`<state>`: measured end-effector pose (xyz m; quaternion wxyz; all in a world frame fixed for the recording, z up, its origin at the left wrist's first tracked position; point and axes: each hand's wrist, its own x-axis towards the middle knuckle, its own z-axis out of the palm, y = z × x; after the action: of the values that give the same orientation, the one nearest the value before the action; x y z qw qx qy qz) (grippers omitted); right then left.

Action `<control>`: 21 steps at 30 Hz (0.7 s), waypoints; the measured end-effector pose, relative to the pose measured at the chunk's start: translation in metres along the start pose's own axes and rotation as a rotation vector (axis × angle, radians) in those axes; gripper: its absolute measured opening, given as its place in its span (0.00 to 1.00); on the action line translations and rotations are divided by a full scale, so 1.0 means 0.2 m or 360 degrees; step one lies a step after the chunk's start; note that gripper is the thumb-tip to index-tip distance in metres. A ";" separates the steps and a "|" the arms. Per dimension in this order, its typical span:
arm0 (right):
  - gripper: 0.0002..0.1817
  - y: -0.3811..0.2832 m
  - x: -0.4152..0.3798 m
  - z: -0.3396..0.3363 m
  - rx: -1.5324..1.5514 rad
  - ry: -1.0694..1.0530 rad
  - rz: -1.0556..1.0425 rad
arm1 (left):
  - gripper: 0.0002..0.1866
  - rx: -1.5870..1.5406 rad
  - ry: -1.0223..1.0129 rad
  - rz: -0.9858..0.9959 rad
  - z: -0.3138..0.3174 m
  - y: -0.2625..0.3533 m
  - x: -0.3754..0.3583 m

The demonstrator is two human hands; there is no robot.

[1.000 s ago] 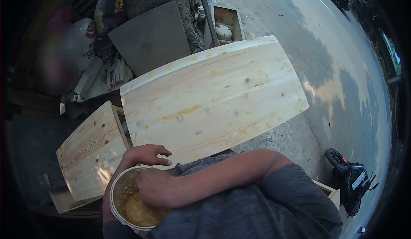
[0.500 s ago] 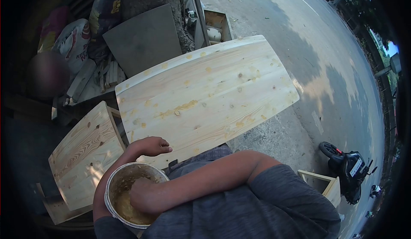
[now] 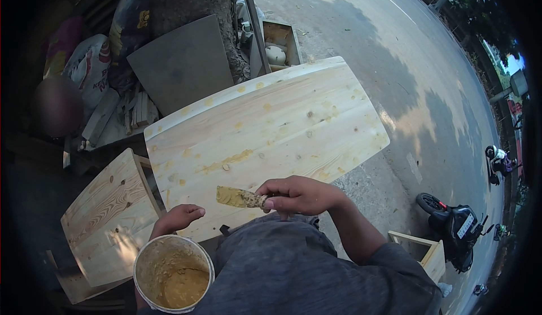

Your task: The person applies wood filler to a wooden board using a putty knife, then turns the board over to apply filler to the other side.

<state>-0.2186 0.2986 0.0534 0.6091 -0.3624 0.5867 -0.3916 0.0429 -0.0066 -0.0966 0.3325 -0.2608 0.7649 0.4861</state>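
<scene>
My right hand (image 3: 299, 195) is closed round the handle of a putty knife (image 3: 240, 197). Yellow-brown paste coats its blade, which points left above the near part of a pale wooden panel (image 3: 282, 128). My left hand (image 3: 178, 219) has its thumb stretched out and its fingers loosely apart, holding nothing that I can see. A white bucket (image 3: 144, 258) rests in the crook of my left arm, with yellow-brown paste (image 3: 183, 288) at its bottom and smears up the inner wall. Yellowish patches dot the panel, including a long streak near its middle.
A smaller wooden piece (image 3: 107, 219) stands at the left. Behind lie sacks (image 3: 90, 69), a grey board (image 3: 183, 64) and wood offcuts (image 3: 141, 109). An open box (image 3: 291, 41) sits beyond the panel. At right are a wooden frame (image 3: 432, 256), a motorcycle (image 3: 460, 224) and the road.
My right hand has come out of the bucket and moved right and up, bringing out the paste-coated putty knife. My left hand and the bucket have shifted slightly down and left in view.
</scene>
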 end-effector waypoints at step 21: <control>0.22 1.01 0.45 -2.61 -0.1733 0.1062 0.0409 | 0.30 -0.1187 0.0481 -0.0675 0.77 0.95 0.07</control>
<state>-0.7291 0.3147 -0.1931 0.1654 -0.4051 0.8976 -0.0537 -0.0640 0.2084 -0.0469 0.1926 -0.5816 0.5073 0.6060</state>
